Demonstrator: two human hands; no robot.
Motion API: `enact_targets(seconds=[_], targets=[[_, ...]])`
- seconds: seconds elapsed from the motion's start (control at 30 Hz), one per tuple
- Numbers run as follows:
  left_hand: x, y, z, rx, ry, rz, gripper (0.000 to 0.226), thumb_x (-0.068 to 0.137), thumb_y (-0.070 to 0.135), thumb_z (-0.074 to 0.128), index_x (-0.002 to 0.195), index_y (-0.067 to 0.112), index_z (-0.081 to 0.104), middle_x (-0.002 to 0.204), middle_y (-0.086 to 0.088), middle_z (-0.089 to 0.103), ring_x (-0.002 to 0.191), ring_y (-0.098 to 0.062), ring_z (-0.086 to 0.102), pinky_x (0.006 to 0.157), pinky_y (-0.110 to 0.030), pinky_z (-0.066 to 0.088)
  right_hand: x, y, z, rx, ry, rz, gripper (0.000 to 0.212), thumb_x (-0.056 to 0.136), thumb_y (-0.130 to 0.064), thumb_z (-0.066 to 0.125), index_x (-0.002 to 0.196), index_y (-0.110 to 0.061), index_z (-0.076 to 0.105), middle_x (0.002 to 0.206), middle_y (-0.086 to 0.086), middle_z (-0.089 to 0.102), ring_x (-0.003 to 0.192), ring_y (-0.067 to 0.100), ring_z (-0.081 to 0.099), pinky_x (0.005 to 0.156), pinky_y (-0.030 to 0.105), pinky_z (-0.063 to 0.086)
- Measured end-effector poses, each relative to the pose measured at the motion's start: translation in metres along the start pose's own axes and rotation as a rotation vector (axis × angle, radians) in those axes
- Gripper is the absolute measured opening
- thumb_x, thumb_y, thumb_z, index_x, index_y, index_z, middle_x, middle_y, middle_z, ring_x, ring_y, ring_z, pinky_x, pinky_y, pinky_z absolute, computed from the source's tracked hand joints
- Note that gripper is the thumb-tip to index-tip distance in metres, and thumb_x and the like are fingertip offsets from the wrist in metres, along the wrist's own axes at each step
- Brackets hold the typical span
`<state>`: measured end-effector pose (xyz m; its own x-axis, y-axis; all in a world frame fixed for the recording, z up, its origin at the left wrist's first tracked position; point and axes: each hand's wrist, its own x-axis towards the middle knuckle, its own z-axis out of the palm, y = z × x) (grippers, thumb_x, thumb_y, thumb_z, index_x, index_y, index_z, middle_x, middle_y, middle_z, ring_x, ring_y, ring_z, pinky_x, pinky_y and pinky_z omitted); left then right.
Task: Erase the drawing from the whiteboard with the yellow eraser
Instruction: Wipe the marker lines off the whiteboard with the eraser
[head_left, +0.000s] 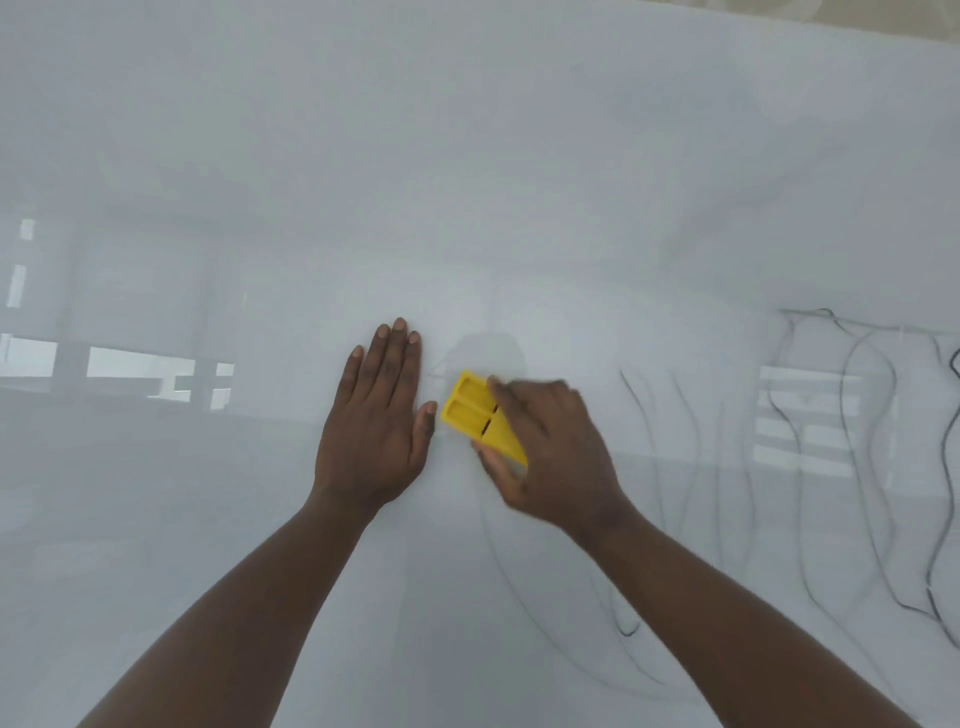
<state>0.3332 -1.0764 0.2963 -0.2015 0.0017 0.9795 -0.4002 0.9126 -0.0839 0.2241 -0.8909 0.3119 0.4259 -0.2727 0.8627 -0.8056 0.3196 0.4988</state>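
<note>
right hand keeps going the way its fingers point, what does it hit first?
Likely the left hand: the right hand aims the yellow eraser up-left, and the left thumb lies flat on the whiteboard just beyond it.

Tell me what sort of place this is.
Probably an indoor room such as an office or classroom, though little beyond the board shows. A large glossy whiteboard fills the view and reflects bright windows. Black marker lines remain at right, and the right hand holds a yellow eraser.
</note>
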Motion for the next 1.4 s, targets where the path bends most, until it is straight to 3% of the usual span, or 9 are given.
enact_targets(seconds=[0.2, 0.4, 0.6, 0.8, 1.0, 1.23, 1.4], targets=[[-0.006, 0.013, -0.003, -0.027, -0.001, -0.080, 0.065, 0.101, 0.029, 0.033, 0.157, 0.002, 0.018, 0.167, -0.016, 0.016, 0.157, -0.027, 0.011, 0.128, -0.048, 0.016, -0.087, -0.024, -0.009, 0.093, -0.222, -0.256, 0.046, 0.093, -0.036, 0.061, 0.124, -0.002, 0.062, 0.109, 0.012, 0.066, 0.086, 0.031, 0.059, 0.070, 0.039, 0.048], [-0.008, 0.054, -0.002, -0.064, -0.024, -0.038, 0.067, 0.099, 0.028, 0.037, 0.157, -0.001, 0.018, 0.167, -0.018, 0.015, 0.156, -0.028, 0.010, 0.128, -0.048, 0.015, -0.177, -0.004, -0.045, 0.133, -0.481, -0.396, 0.045, 0.097, -0.043, 0.055, 0.129, -0.012, 0.056, 0.116, 0.000, 0.061, 0.093, 0.022, 0.058, 0.075, 0.034, 0.047], [0.015, 0.101, 0.006, -0.116, 0.007, 0.003, 0.070, 0.099, 0.031, 0.036, 0.157, -0.001, 0.015, 0.167, -0.019, 0.015, 0.157, -0.029, 0.009, 0.129, -0.046, 0.011, -0.270, 0.046, -0.114, 0.073, -0.669, -0.397, 0.041, 0.090, -0.028, 0.060, 0.130, -0.018, 0.056, 0.121, -0.004, 0.062, 0.107, 0.022, 0.056, 0.095, 0.034, 0.044], [0.016, 0.114, 0.021, -0.064, 0.031, -0.017, 0.069, 0.100, 0.032, 0.035, 0.157, 0.000, 0.015, 0.167, -0.020, 0.015, 0.157, -0.030, 0.010, 0.128, -0.048, 0.013, -0.299, 0.081, -0.161, 0.006, -0.759, -0.370, 0.041, 0.088, -0.025, 0.061, 0.129, -0.020, 0.057, 0.121, -0.005, 0.063, 0.112, 0.022, 0.059, 0.097, 0.036, 0.050], [0.015, 0.114, 0.028, -0.045, 0.052, -0.014, 0.068, 0.101, 0.033, 0.032, 0.158, 0.002, 0.013, 0.167, -0.018, 0.014, 0.157, -0.028, 0.009, 0.128, -0.048, 0.012, -0.269, 0.064, -0.130, 0.014, -0.648, -0.288, 0.042, 0.097, -0.039, 0.056, 0.131, -0.015, 0.055, 0.119, 0.000, 0.063, 0.106, 0.022, 0.055, 0.096, 0.034, 0.042], [0.015, 0.110, 0.024, -0.096, 0.051, -0.012, 0.060, 0.103, 0.022, 0.031, 0.158, 0.002, 0.017, 0.167, -0.015, 0.016, 0.157, -0.027, 0.010, 0.129, -0.046, 0.011, -0.168, 0.044, -0.075, -0.008, -0.426, -0.212, 0.049, 0.097, -0.044, 0.054, 0.135, -0.012, 0.052, 0.119, 0.002, 0.063, 0.101, 0.023, 0.058, 0.082, 0.035, 0.047], [0.015, 0.109, 0.019, -0.190, 0.079, -0.015, 0.058, 0.099, 0.014, 0.034, 0.156, 0.002, 0.026, 0.166, -0.013, 0.023, 0.156, -0.025, 0.016, 0.128, -0.046, 0.015, -0.095, 0.062, -0.066, -0.068, -0.244, -0.065, 0.054, 0.093, -0.041, 0.063, 0.133, -0.005, 0.056, 0.116, 0.010, 0.065, 0.095, 0.031, 0.060, 0.078, 0.041, 0.051]])
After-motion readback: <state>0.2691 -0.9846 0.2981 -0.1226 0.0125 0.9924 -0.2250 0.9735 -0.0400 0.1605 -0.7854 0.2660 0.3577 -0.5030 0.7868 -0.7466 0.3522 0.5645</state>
